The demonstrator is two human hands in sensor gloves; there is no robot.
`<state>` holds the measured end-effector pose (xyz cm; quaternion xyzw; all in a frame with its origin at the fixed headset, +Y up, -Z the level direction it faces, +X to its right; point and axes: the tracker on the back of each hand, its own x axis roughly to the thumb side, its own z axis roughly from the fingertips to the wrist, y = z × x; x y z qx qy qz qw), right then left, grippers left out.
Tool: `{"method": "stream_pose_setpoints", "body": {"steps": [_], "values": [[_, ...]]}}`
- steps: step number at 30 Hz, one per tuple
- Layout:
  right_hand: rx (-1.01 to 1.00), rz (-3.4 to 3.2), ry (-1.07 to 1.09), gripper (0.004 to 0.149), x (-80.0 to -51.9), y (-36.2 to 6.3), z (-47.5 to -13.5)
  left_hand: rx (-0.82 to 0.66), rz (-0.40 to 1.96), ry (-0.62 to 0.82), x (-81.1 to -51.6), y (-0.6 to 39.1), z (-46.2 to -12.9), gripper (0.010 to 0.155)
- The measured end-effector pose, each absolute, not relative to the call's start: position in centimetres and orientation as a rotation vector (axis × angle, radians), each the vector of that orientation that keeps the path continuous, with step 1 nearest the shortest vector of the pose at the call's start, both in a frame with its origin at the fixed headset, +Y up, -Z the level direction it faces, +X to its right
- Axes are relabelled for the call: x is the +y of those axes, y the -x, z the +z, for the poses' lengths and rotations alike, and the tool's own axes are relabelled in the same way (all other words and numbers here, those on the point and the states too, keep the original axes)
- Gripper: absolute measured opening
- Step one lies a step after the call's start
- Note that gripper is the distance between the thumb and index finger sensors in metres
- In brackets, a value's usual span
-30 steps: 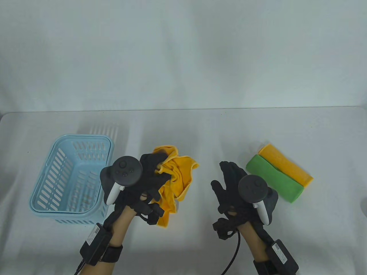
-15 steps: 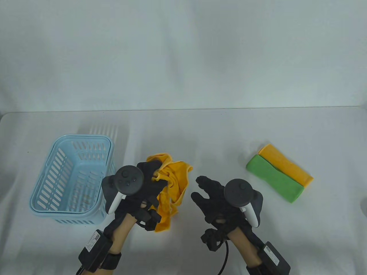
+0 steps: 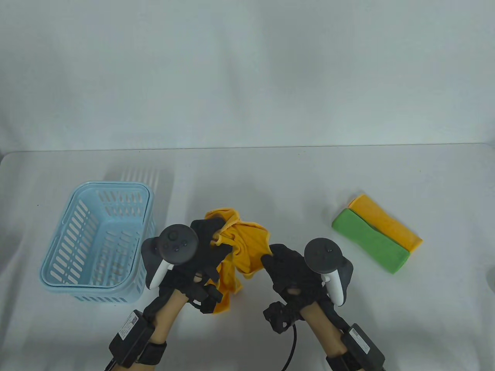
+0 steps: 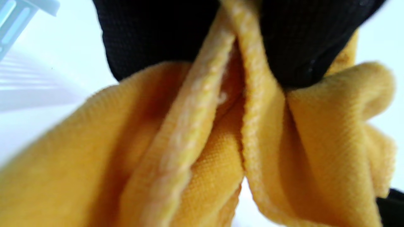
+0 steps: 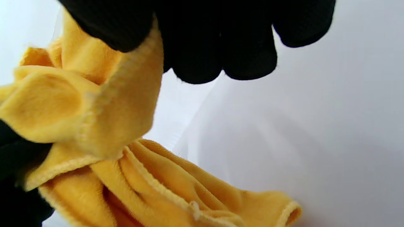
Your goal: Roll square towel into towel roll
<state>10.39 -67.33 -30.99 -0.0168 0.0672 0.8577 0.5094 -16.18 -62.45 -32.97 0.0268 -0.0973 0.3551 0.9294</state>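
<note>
A crumpled yellow towel point(image 3: 249, 245) hangs bunched just above the white table in front of me. My left hand point(image 3: 212, 235) grips its upper left folds; in the left wrist view the black fingers point(image 4: 151, 34) clamp the hemmed edges of the towel point(image 4: 205, 157). At the cloth's right edge my right hand point(image 3: 272, 256) has closed in. In the right wrist view its fingers point(image 5: 217, 47) pinch a hemmed corner of the towel point(image 5: 123, 104), while the rest sags below.
A light blue slotted basket point(image 3: 62, 247) stands to the left, close to my left hand. A green towel roll point(image 3: 369, 241) and a yellow towel roll point(image 3: 386, 224) lie side by side at the right. The table's back edge point(image 3: 247, 147) meets a white wall.
My right hand swept left from beside the rolls, reached the towel's right edge and took hold of it. My left hand kept its grip and shifted only slightly.
</note>
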Motion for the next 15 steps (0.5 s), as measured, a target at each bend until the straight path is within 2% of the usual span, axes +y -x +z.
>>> {"method": "stream_pose_setpoints", "body": {"steps": [12, 15], "values": [[0.228, 2.091, 0.001, 0.04, -67.5, -10.15, -31.1, -0.234, 0.801, -0.01, -63.02, 17.07, -33.68, 0.062], [0.277, 2.071, -0.024, 0.055, -67.6, -10.37, -31.14, -0.246, 0.788, -0.007, -63.01, 17.19, -33.74, 0.062]]}}
